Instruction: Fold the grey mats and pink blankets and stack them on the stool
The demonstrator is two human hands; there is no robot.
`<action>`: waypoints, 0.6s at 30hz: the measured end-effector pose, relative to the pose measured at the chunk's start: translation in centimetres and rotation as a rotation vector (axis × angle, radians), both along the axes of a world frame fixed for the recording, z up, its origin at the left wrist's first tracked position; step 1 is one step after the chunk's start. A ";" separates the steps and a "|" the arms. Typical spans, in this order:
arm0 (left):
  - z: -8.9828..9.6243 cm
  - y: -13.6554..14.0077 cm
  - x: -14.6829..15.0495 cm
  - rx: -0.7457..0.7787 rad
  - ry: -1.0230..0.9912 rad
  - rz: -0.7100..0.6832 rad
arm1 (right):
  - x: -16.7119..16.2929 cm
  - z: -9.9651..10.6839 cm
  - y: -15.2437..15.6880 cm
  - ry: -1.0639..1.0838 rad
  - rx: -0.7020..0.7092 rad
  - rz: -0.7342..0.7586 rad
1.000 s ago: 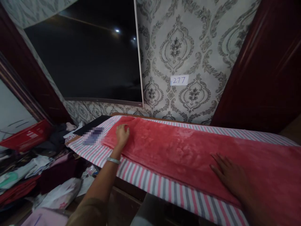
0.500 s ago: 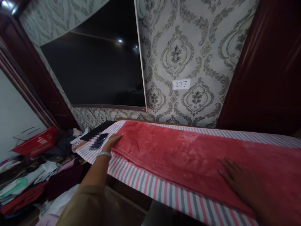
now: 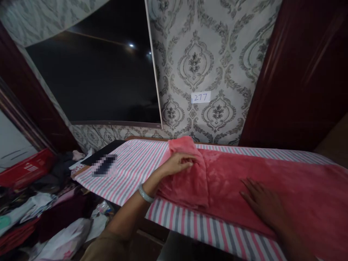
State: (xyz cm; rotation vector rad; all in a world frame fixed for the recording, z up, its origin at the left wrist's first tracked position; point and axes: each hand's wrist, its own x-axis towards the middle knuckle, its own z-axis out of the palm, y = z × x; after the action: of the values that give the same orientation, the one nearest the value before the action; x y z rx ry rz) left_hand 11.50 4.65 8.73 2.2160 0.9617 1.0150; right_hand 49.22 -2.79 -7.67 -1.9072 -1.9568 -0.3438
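A red plush blanket [image 3: 231, 181], folded into a long strip, lies on a pink, grey and white striped cloth [image 3: 136, 156]. Its left end is turned over into a flap [image 3: 190, 185] on top of the strip. My left hand [image 3: 178, 163], with a pale bangle at the wrist, rests over this flap, fingers pointing right and slightly bent, thumb apart. My right hand [image 3: 263, 203] lies flat on the blanket farther right, its fingers spread.
A blurred-out dark object [image 3: 104, 165] lies on the striped cloth's left side. Piled clothes [image 3: 65, 214] and a red bag [image 3: 29, 166] are at the lower left. Behind are a large television [image 3: 98, 72] and a wall card [image 3: 200, 96] reading 277.
My left hand has moved right, from the blanket's left end, bringing that end over into a flap. More striped cloth shows at left. My right hand stays flat on the blanket.
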 end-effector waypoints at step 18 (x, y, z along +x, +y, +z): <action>-4.6 0.7 -1.0 -0.033 0.172 0.514 | -1.2 1.8 -0.7 0.020 -0.103 -0.039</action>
State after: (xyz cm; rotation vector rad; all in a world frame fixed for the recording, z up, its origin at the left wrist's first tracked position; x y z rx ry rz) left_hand 10.55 5.34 4.10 2.0978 1.6709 1.0152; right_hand 48.06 -3.52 -5.90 -2.0070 -1.9618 -0.2381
